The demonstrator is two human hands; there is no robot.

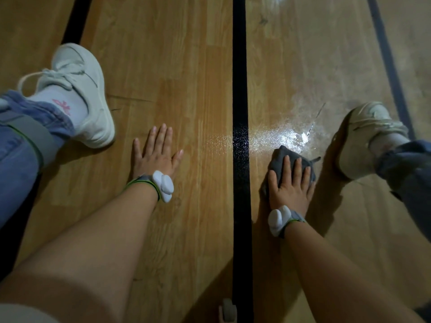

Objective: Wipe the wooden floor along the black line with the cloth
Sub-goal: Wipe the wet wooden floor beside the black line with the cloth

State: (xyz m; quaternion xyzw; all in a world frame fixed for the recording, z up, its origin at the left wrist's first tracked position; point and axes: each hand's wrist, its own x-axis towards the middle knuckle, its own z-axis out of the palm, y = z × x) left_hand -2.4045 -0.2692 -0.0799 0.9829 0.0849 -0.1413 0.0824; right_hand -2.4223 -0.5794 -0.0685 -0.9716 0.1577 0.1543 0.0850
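Grey cloth (286, 157) flat on wooden floor (163, 89), just right of black line (240, 89).
Right hand (290, 185) presses it, fingers straight; left hand (155, 152) spread flat left of the line. Sheen ahead of cloth, possibly wet.

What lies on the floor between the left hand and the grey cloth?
The head view shows only the black line and bare wooden floor on both its sides.

No word, brand or number can be read anywhere; the only mark is a pink flower-like motif on the white sock (61, 106) above the white shoe (86, 89) on the person's left; it carries no legible letters.
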